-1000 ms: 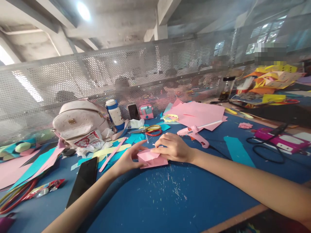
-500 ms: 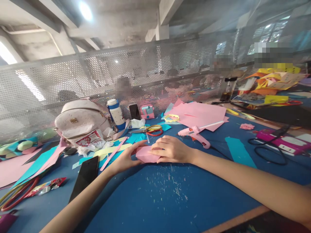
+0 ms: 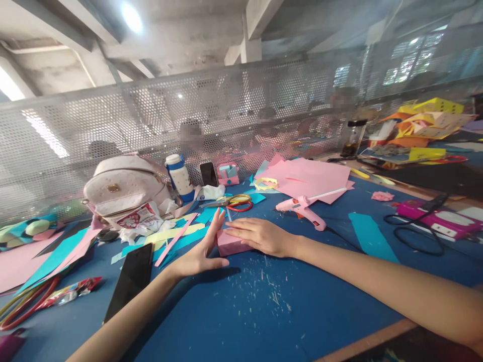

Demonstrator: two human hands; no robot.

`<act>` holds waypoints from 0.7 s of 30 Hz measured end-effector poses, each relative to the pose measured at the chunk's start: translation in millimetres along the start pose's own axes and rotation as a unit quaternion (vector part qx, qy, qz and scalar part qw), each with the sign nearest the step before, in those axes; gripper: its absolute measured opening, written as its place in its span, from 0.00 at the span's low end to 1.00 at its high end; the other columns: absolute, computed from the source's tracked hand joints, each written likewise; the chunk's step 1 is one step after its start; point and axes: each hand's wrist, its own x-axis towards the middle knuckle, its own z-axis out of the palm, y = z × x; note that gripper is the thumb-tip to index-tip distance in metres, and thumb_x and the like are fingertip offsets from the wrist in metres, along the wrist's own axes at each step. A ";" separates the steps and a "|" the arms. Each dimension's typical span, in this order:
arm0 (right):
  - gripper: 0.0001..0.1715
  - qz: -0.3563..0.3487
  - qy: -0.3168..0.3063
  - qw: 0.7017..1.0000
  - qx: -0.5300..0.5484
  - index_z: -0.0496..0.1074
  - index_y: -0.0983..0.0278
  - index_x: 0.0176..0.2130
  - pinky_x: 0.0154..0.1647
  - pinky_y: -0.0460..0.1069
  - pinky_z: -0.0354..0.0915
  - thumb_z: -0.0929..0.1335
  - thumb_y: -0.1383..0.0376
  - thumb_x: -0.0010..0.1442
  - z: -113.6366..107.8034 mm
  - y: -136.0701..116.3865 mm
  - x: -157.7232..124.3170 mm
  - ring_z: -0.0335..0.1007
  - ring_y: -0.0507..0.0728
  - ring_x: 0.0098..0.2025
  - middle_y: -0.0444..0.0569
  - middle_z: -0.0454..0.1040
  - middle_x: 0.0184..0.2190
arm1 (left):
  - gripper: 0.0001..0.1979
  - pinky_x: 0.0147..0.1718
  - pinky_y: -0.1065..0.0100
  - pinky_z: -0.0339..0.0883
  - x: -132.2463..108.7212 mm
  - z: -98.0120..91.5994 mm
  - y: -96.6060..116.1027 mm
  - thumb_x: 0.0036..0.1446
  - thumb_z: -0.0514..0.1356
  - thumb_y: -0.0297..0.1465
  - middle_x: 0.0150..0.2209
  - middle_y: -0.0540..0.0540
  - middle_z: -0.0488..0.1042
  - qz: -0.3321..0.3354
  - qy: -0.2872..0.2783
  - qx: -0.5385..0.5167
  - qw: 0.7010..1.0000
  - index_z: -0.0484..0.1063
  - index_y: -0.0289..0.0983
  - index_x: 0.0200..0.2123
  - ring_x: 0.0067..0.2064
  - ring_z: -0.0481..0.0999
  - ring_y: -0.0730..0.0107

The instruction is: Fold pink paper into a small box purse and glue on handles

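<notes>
A small folded pink paper piece (image 3: 231, 244) lies on the blue table mat (image 3: 264, 306). My right hand (image 3: 256, 235) rests flat on top of it, fingers stretched out and pressing it down. My left hand (image 3: 199, 249) stands on edge against the paper's left side, fingers straight and pointing away from me, thumb on the mat. Neither hand grips anything.
A black phone (image 3: 130, 279) lies left of my left arm. Behind the hands are scissors (image 3: 234, 202), a pink glue gun (image 3: 302, 208), pink sheets (image 3: 309, 177), teal and yellow strips (image 3: 177, 234), a white bag (image 3: 121, 183) and a bottle (image 3: 179, 176). Black scissors (image 3: 411, 231) lie at right. Paper bits dot the mat.
The puffed pink paper has been pressed flat. My right hand went from pinching it to lying flat on it; my left hand let go and opened beside it.
</notes>
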 end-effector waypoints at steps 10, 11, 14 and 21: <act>0.25 0.009 -0.008 1.000 0.029 0.58 0.59 0.65 0.64 0.58 0.55 0.58 0.65 0.71 -3.0 4.6 0.2 0.56 0.55 0.64 0.47 0.64 0.63 | 0.45 0.67 0.49 0.36 0.5 -4.6 2.5 0.59 0.63 0.34 0.72 0.47 0.36 0.001 0.006 0.000 1.000 0.36 0.55 0.69 0.71 0.34 0.57; 0.25 0.009 -0.010 1.000 0.025 0.59 0.59 0.65 0.63 0.58 0.56 0.58 0.65 0.71 -3.3 4.6 0.1 0.56 0.56 0.64 0.48 0.64 0.62 | 0.42 0.67 0.49 0.40 1.3 -6.7 2.2 0.60 0.62 0.34 0.72 0.47 0.38 0.004 0.015 -0.007 1.000 0.39 0.54 0.68 0.71 0.38 0.56; 0.24 0.013 -0.011 1.000 0.025 0.59 0.58 0.64 0.62 0.58 0.57 0.58 0.65 0.71 -4.7 2.8 0.4 0.58 0.56 0.63 0.48 0.65 0.62 | 0.26 0.64 0.50 0.51 4.0 -14.3 4.1 0.60 0.62 0.34 0.68 0.43 0.53 0.017 0.061 0.020 0.998 0.61 0.47 0.61 0.69 0.51 0.55; 0.25 0.021 0.002 0.998 0.051 0.59 0.59 0.65 0.62 0.59 0.58 0.59 0.66 0.70 -5.0 -0.3 0.4 0.60 0.56 0.62 0.49 0.66 0.61 | 0.10 0.57 0.54 0.61 5.0 -20.2 16.6 0.55 0.66 0.35 0.52 0.41 0.73 0.051 0.096 0.182 0.977 0.75 0.39 0.40 0.55 0.71 0.57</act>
